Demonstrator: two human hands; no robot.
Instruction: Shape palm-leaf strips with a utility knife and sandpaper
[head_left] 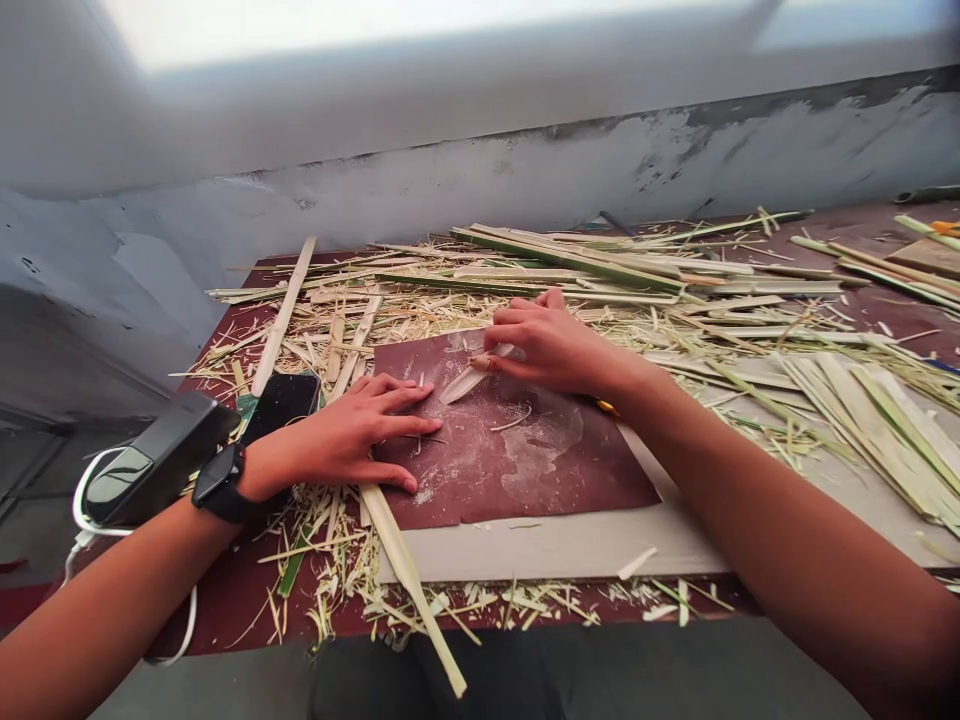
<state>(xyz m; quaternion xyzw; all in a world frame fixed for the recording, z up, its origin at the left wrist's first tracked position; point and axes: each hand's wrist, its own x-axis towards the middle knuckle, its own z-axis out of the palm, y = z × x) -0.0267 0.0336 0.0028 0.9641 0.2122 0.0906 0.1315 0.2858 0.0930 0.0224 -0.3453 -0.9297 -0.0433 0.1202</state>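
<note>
In the head view, the right hand (529, 345) is curled up, with its thumb and fingers pinching a small pale strip (463, 385). The strip lies on the red sheet (480, 470), with its pointy end showing. Its other end goes in under the fingers, so I cannot tell how long it is.

The left hand (382, 425) is open, with its fingers spread on the left part of the sheet. I see nothing in its grip, but the palm hides what is under it. A long stick (409, 560) comes out from below this hand and pokes past the near edge of the bench (232, 610). The hand hides its top end.

The sheet has white dust on it and lies on a pale board (555, 545). The right arm covers part of the board. A bit of something yellow (606, 406) peeks out under the right wrist, too small to name.

A black watch (221, 485) is on the left wrist. Behind it is a flat black thing (289, 400), partly hidden by the arm, and next to that a black box (161, 455). A white cord (191, 620) goes behind the left arm.

Messy shavings (420, 318) and green stalks (577, 262) lie at the back. More flat strips (885, 420) are on the right, and the picture's edge cuts some off
</note>
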